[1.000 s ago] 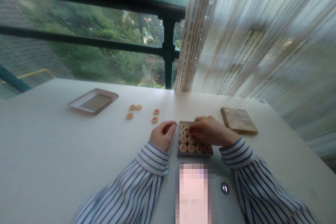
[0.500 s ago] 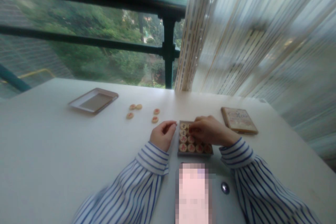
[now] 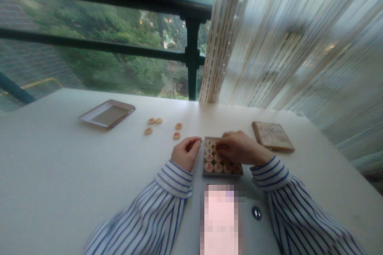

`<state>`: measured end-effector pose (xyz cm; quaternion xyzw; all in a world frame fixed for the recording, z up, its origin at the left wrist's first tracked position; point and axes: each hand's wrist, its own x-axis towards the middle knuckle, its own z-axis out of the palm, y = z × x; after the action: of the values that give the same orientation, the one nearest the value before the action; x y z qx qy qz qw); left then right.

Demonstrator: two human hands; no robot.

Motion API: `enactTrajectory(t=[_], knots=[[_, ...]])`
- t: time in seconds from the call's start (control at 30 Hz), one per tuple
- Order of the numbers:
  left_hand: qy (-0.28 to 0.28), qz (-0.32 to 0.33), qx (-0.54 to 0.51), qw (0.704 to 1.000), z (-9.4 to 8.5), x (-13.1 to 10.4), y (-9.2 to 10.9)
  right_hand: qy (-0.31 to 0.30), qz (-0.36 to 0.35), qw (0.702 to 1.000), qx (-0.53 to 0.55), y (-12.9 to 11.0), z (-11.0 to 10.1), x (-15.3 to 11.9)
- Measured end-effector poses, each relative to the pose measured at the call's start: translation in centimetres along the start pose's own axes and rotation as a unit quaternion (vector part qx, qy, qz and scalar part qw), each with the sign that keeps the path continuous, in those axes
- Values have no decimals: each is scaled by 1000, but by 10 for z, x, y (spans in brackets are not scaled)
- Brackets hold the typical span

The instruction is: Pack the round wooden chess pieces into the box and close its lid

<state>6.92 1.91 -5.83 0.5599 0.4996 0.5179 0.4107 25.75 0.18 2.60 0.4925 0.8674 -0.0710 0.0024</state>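
Observation:
My right hand (image 3: 236, 147) reaches over a small open box (image 3: 223, 175) of round wooden xiangqi pieces (image 3: 218, 167) marked in red and black. Its fingers are closed and bent down at a piece in the upper part of the box, and they cover much of that side. Just left of the box, my left hand (image 3: 186, 153) is closed, thumb and forefinger together close to the rim. What it holds, if anything, is hidden. Red-marked pieces (image 3: 177, 135) lie loose beyond my left hand, with several more (image 3: 149, 130) farther left.
An empty shallow tray (image 3: 110, 115) rests at the far left of the white table (image 3: 89, 167). A flat printed box lid (image 3: 273, 136) lies on the right. Near me are a blurred-out phone-like object (image 3: 220, 219) and a small dark oval item (image 3: 256, 213).

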Motion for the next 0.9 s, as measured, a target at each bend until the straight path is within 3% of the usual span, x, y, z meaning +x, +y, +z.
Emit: enactTrajectory(t=[0.27,0.53,0.9], knots=[[-12,-7,-10,1000,-1,0,0,-2,6,1000,1,1,-5,-1],[-1,0,-8,1000,1,0,1,76,60,995,-12,9,-11,-3],[-13,-11,-3,1000,-3,-2,8,73,102,991,-41,14,-10,-4]])
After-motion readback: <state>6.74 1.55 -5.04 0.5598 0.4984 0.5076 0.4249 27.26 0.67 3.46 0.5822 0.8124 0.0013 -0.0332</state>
